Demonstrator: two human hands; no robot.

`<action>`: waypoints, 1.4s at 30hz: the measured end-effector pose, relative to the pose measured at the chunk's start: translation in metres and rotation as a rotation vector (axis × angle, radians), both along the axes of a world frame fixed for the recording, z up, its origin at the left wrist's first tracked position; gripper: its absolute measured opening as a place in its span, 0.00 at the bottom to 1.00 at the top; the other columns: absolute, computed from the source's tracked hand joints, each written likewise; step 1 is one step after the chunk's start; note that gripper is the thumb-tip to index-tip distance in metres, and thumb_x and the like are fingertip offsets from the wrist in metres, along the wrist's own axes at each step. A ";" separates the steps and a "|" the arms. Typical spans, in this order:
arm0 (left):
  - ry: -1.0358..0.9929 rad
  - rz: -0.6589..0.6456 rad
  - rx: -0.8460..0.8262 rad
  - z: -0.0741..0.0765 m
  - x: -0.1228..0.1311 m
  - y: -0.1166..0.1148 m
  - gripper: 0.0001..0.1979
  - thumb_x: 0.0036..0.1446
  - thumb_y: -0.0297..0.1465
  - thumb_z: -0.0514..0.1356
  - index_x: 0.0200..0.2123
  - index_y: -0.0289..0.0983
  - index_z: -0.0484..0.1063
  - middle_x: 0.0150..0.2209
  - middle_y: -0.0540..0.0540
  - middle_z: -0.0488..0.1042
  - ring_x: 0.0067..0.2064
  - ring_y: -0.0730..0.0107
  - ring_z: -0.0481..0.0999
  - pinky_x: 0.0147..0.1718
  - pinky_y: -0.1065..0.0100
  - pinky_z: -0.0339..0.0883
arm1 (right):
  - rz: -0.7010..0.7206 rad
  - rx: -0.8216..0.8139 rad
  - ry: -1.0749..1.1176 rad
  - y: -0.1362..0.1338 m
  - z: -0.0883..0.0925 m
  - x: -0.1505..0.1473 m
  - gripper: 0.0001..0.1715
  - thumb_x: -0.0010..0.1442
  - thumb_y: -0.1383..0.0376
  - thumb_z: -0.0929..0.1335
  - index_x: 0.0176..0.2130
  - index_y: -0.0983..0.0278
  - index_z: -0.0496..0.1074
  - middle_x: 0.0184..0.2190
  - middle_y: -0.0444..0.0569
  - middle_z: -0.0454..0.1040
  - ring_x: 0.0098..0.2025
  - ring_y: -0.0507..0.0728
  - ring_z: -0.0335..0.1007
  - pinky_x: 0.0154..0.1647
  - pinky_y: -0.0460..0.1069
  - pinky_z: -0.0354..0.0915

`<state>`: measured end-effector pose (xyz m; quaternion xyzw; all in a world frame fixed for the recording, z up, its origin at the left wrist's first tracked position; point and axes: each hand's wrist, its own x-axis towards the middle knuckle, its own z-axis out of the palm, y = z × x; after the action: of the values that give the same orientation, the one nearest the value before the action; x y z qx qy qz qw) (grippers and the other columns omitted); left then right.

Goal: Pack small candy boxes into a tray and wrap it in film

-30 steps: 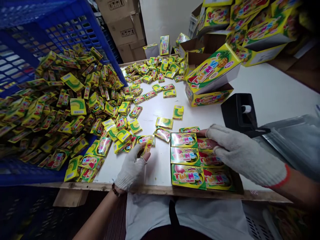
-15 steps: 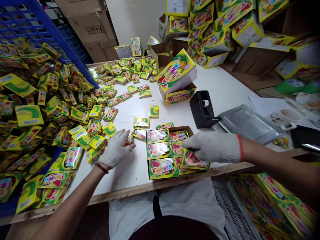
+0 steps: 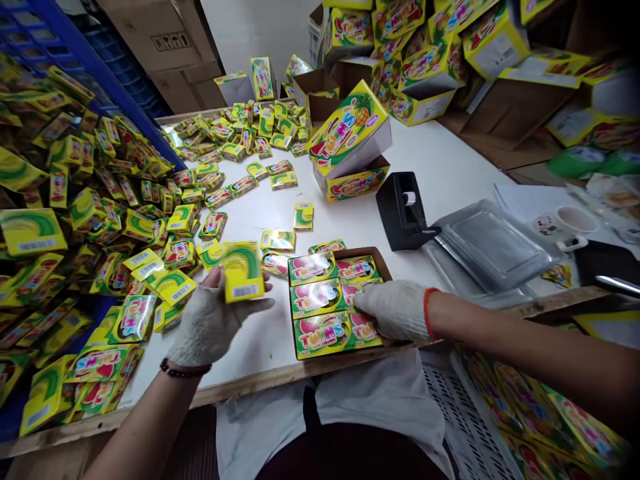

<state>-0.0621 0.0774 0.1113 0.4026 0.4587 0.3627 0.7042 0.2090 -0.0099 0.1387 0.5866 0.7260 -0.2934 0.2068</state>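
Note:
My left hand [image 3: 207, 323], in a white fingerless glove, holds a small yellow packet [image 3: 242, 271] lifted above the white table, barcode side facing me. A shallow brown carton [image 3: 371, 257] lies at the table's near edge, filled with rows of small Twins packets [image 3: 317, 297]. Also gloved, my right hand [image 3: 395, 309] rests flat on the packets at the carton's right side, pressing on them.
A big heap of loose packets [image 3: 90, 213] spills from a blue crate [image 3: 107, 83] at left. Beyond the carton are an open Twins display box [image 3: 350, 150], a black tape dispenser [image 3: 403, 210], clear plastic sheets [image 3: 487, 243], a mug [image 3: 567, 223], and stacked boxes [image 3: 435, 40].
My left hand has picked a packet from the pile and raised it. My right hand has set its packet into the carton and now lies flat on the right-hand row.

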 end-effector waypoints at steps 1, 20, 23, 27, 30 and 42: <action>-0.091 -0.033 -0.060 0.008 0.011 -0.005 0.22 0.59 0.45 0.57 0.49 0.36 0.69 0.42 0.40 0.78 0.43 0.54 0.79 0.39 0.50 0.78 | 0.007 -0.010 -0.014 -0.002 0.000 0.000 0.25 0.36 0.74 0.76 0.37 0.64 0.76 0.36 0.51 0.78 0.35 0.62 0.75 0.30 0.50 0.63; -0.516 -0.698 -0.368 0.038 0.121 -0.040 0.23 0.48 0.44 0.70 0.41 0.34 0.74 0.32 0.45 0.78 0.27 0.74 0.77 0.25 0.76 0.75 | -0.398 -0.063 1.445 0.020 0.035 0.043 0.39 0.52 0.43 0.72 0.55 0.63 0.68 0.41 0.50 0.76 0.37 0.56 0.74 0.41 0.51 0.69; -0.180 -0.551 0.015 0.034 0.113 -0.018 0.21 0.54 0.43 0.65 0.45 0.35 0.72 0.37 0.43 0.78 0.32 0.69 0.79 0.33 0.67 0.77 | -0.418 0.163 1.335 0.025 0.031 0.052 0.25 0.57 0.51 0.70 0.50 0.63 0.71 0.38 0.46 0.76 0.36 0.54 0.72 0.40 0.49 0.68; 0.698 -0.300 0.701 -0.008 0.073 0.040 0.19 0.63 0.40 0.53 0.52 0.36 0.69 0.47 0.41 0.77 0.45 0.59 0.78 0.47 0.56 0.74 | -0.265 0.185 0.617 0.035 0.025 0.061 0.08 0.55 0.68 0.67 0.37 0.64 0.75 0.33 0.45 0.76 0.35 0.55 0.71 0.35 0.47 0.64; 1.072 -0.465 0.858 -0.047 0.042 0.075 0.23 0.59 0.31 0.55 0.58 0.36 0.65 0.60 0.35 0.68 0.61 0.50 0.67 0.58 0.48 0.63 | -0.058 0.129 0.132 0.040 0.021 0.042 0.11 0.53 0.71 0.67 0.37 0.64 0.78 0.36 0.51 0.79 0.37 0.59 0.74 0.35 0.49 0.64; 1.291 -0.568 0.978 -0.068 0.017 0.077 0.14 0.51 0.27 0.59 0.44 0.39 0.70 0.50 0.41 0.72 0.50 0.57 0.73 0.48 0.61 0.66 | -0.032 0.295 -0.121 0.034 -0.019 0.017 0.23 0.52 0.68 0.69 0.49 0.67 0.72 0.46 0.62 0.75 0.46 0.69 0.75 0.41 0.57 0.68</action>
<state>-0.0450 0.1548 0.0429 0.8882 0.4435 0.0291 0.1165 0.2263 0.0245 0.1196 0.6386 0.7380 -0.1511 0.1572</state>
